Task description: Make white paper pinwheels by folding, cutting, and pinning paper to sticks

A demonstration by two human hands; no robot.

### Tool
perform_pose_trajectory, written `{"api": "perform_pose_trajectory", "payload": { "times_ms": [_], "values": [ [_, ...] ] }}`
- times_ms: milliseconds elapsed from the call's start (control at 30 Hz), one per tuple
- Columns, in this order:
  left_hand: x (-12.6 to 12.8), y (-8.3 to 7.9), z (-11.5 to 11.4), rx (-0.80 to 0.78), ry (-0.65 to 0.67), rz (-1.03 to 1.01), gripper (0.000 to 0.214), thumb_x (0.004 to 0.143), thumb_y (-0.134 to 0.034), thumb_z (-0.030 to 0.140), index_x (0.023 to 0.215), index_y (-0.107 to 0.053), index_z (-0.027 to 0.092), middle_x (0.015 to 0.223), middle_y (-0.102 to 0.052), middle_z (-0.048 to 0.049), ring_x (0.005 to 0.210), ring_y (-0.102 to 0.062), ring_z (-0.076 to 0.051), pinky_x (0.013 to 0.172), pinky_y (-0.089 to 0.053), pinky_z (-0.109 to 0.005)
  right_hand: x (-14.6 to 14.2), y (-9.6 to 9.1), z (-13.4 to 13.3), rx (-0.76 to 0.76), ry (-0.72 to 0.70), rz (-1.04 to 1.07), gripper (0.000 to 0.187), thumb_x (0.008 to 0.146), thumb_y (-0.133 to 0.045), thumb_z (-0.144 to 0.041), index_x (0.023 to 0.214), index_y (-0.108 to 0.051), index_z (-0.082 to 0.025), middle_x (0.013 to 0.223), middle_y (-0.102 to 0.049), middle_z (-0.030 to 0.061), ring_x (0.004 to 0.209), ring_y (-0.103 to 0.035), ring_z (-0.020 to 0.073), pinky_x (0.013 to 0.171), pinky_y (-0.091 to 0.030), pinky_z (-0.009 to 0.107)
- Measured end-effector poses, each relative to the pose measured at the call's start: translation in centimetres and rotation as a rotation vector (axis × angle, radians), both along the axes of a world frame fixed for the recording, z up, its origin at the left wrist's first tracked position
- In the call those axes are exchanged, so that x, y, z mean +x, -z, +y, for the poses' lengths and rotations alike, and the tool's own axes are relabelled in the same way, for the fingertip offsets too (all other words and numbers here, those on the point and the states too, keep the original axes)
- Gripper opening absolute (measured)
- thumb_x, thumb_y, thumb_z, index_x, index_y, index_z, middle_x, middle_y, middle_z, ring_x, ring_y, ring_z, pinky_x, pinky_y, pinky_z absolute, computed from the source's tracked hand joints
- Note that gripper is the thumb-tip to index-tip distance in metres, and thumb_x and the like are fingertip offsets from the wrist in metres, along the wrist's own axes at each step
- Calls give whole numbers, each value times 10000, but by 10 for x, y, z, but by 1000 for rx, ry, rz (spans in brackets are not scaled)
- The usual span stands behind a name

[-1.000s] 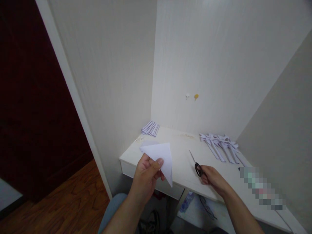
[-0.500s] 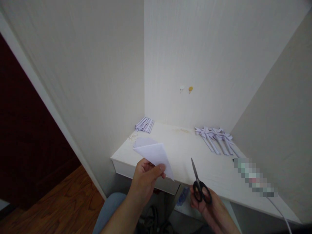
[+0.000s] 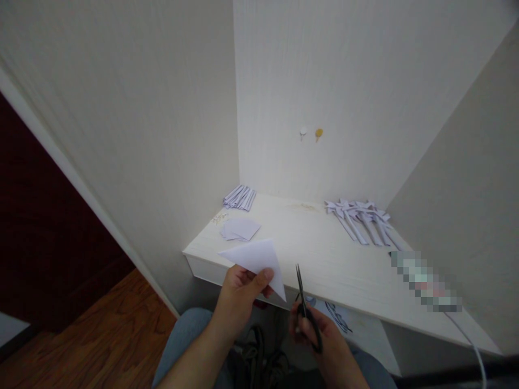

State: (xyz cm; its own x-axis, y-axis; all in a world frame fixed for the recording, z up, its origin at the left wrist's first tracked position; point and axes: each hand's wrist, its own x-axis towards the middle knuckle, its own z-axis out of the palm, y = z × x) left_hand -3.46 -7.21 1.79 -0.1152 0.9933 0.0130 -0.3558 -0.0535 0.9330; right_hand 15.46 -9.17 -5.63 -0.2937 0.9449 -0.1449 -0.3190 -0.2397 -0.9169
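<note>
My left hand [image 3: 239,294] pinches a folded white paper triangle [image 3: 259,262] between thumb and fingers, holding it up over the front edge of the white desk [image 3: 324,259]. Just to its right, my right hand [image 3: 320,337] grips black scissors [image 3: 305,305] by the handles. The blades are closed and point up, a short way from the triangle's lower right tip.
On the desk lie a small stack of white paper squares [image 3: 240,229], a bundle of folded strips [image 3: 240,197] at the back left corner, and several folded paper pinwheels on sticks [image 3: 363,219] at the back right. Walls enclose the desk on three sides. A cable [image 3: 470,340] hangs at the right.
My right hand picked the scissors up off the desk and brought them left and toward me, close to the paper. My left hand kept hold of the triangle and lowered it slightly.
</note>
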Motion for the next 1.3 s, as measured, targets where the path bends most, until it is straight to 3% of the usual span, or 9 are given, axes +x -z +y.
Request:
{"api": "perform_pose_trajectory", "payload": {
  "times_ms": [167,333,533,1067,1167,1300],
  "values": [
    [7,-18,-7,0,-52,36,307,660,-888,387,739,-722,141,601,-690,-26,522,-596,-136,497,-483,-226,0,-43,1,152,87,-141,431,664,-864,-575,814,-725,-195,675,-616,11,624,-518,158,580,-433,274],
    [19,-32,-14,68,-90,-25,247,626,-896,330,735,-752,161,669,-744,-34,574,-642,-158,566,-526,-254,-18,-62,-1,218,268,-157,319,664,-889,-422,837,-763,-187,813,-691,38,635,-573,159,604,-476,288],
    [23,-30,-17,80,-73,-24,215,648,-877,312,768,-774,166,738,-777,-46,712,-716,-204,683,-575,-285,-32,-65,1,221,286,-132,279,705,-862,-398,852,-764,-183,728,-664,10,604,-572,148,588,-478,277],
    [20,-25,-19,16,-10,-62,276,598,-912,370,690,-765,156,636,-731,-28,582,-655,-162,552,-534,-247,-35,-74,-3,245,333,-203,180,679,-809,-335,741,-709,-199,649,-616,-13,620,-543,151,616,-463,274],
    [17,-23,-17,-3,-62,-40,329,589,-919,408,728,-766,152,662,-743,-39,596,-659,-167,564,-545,-252,-33,-73,-3,249,311,-223,183,703,-794,-353,729,-699,-198,655,-608,-8,617,-527,151,581,-436,268],
    [10,-20,-14,-43,-118,62,387,662,-865,509,665,-727,147,553,-667,-28,498,-594,-147,459,-472,-229,-31,-70,-2,230,315,-226,196,691,-798,-359,723,-695,-195,627,-598,-6,593,-510,151,552,-413,268]
  ]
}}
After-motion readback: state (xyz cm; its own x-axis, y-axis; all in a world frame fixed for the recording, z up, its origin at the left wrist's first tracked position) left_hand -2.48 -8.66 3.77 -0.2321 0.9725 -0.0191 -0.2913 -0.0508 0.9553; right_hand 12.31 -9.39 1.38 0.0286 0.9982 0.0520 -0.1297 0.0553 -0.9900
